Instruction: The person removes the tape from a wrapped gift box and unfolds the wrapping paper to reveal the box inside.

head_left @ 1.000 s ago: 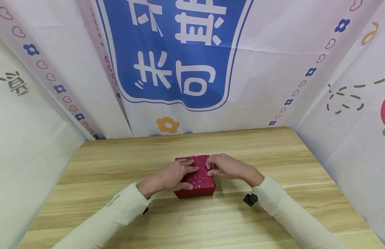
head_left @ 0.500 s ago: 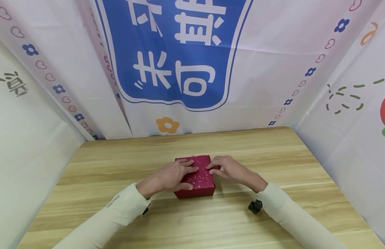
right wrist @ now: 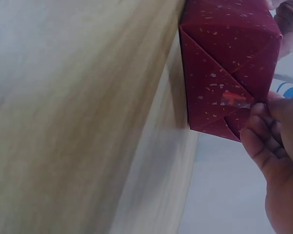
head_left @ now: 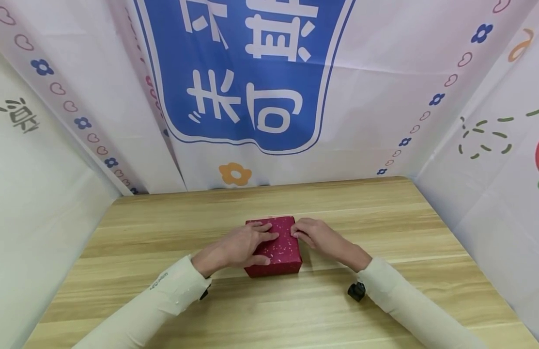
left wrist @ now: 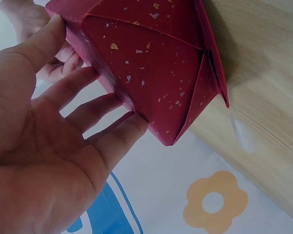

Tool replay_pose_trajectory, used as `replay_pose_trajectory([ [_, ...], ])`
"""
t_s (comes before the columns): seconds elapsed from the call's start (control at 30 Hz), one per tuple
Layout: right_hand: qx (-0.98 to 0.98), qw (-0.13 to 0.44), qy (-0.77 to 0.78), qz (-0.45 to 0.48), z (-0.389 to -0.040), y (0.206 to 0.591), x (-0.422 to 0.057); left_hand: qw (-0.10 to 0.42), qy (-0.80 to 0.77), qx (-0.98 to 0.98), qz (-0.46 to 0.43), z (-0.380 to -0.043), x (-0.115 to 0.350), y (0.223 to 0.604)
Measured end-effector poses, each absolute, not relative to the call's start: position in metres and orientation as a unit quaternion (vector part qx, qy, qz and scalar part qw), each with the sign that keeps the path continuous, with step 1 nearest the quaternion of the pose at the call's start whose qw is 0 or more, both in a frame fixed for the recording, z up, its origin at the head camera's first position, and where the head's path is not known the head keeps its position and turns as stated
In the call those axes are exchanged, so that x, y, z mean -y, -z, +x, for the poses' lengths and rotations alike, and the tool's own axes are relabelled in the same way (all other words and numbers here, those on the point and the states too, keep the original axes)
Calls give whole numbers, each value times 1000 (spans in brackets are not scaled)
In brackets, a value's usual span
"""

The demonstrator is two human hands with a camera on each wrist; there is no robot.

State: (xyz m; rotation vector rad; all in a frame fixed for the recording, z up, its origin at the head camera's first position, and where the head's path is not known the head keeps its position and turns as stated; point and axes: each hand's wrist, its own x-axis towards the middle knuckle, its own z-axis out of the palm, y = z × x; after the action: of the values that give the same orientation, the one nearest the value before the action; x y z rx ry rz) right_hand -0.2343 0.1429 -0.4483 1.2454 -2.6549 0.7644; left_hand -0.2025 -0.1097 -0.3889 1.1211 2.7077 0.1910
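A dark red gift box (head_left: 281, 249), wrapped in gold- and silver-flecked paper, sits on the table. My left hand (head_left: 242, 246) rests on its top with the fingers spread and fairly straight. At the box's right end is my right hand (head_left: 318, 237), fingers curled. In the right wrist view its thumb and index finger pinch the end of a short strip of clear tape (right wrist: 235, 100) over the folded paper flap. The left wrist view shows pleated folds on the opposite end, where a translucent tab (left wrist: 241, 131) sticks out past the edge.
The wooden table (head_left: 177, 218) extends around the box. Printed white cloth (head_left: 361, 121) hangs behind and at both sides. Black wrist devices show below both sleeves, such as the right wrist device (head_left: 356, 291).
My right hand has shifted slightly at the box's right end; its fingers opened a little half a second ago and are curled closer together now. Left hand and box stay put.
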Motion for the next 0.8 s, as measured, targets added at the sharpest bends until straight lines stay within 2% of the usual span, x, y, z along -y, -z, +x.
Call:
replay_pose_trajectory([
  [0.3,867,12,-321,381,-233,450,-147,114,-62,-920,371,-203,110,388],
  [0.4,859,36,-327,392,-234,452,-148,113,-63,-921,369,-203,110,387],
  [0.63,853,136,-237,445,-235,457,-145,116,-64,-921,365,-202,110,388],
  [0.7,852,139,-232,449,-234,458,-144,115,-64,-921,366,-202,110,388],
  [0.8,856,114,-250,437,-233,459,-145,114,-64,-922,366,-202,110,388],
])
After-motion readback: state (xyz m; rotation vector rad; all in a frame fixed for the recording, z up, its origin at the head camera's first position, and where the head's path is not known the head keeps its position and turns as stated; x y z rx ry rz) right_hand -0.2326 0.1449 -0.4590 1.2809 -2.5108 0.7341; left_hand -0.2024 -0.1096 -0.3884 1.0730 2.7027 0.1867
